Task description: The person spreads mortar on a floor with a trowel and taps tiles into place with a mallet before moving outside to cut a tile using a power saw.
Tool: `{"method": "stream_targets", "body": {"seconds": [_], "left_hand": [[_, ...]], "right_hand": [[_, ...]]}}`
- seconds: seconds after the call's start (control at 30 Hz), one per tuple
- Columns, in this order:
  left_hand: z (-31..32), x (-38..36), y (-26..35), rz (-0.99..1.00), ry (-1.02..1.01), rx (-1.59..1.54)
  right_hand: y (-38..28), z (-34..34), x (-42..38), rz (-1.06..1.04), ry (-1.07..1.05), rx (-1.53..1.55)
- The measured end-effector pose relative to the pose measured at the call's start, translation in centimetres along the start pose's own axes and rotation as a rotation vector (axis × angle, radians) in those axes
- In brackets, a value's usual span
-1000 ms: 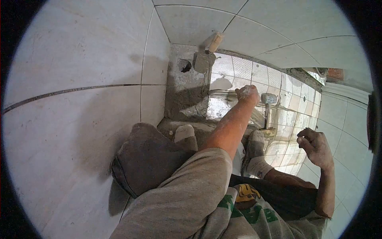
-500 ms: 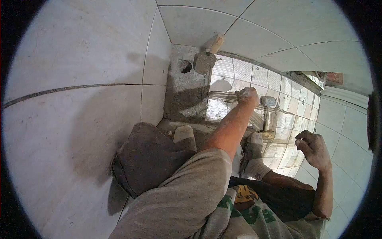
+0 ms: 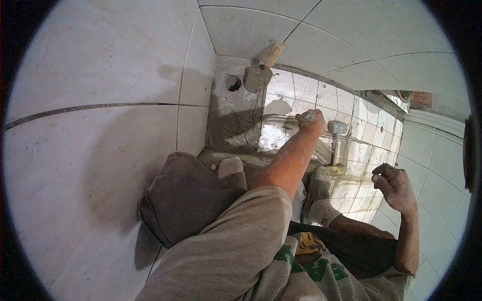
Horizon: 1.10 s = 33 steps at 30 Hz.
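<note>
We have the left hand (image 3: 312, 120) curled over the small floor tiles (image 3: 280, 83), its grip hidden, so we cannot tell what it grasps; the mallet (image 3: 337, 127) lies just right of those fingers, handle running back toward our feet; our right hand (image 3: 396, 188), farther from the mallet head, hangs half-curled, seemingly holding nothing.

One head-worn view — forward and downward.

Over left, a pale tiled wall (image 3: 90, 60) with a dark joint (image 3: 100, 106) across it — and a broad shadow (image 3: 113, 170) below. Up top, another tiled wall (image 3: 351, 40). Off right, reddish brick (image 3: 422, 99) — then, at the edge, something dark (image 3: 470, 155), hard to name.
</note>
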<state>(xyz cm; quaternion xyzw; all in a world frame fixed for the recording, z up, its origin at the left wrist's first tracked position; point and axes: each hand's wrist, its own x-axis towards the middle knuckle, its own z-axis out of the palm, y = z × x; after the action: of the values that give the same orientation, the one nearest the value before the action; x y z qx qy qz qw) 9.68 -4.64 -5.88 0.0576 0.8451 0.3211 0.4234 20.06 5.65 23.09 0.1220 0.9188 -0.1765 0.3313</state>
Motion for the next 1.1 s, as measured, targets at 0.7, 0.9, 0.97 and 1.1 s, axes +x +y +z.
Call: {"method": "stream_targets", "body": {"seconds": [0.7,0.9,0.97,1.1], "left_hand": [[-0.2,0.4,-0.4,0.037,-0.061,0.101],[-0.3,0.4,-0.1,0.005,-0.058,0.043],[0.9,1.4,-0.2,-0.024,-0.036,0.033],[0.5,1.0,-0.3,0.015,-0.036,0.086]], "right_hand": [[-0.3,-0.1,0.2,-0.003,0.007,0.006],[-0.2,0.0,0.3,-0.016,0.001,0.005],[0.0,0.0,0.3,-0.028,0.001,-0.001],[0.3,0.2,0.3,-0.021,0.009,0.018]]}}
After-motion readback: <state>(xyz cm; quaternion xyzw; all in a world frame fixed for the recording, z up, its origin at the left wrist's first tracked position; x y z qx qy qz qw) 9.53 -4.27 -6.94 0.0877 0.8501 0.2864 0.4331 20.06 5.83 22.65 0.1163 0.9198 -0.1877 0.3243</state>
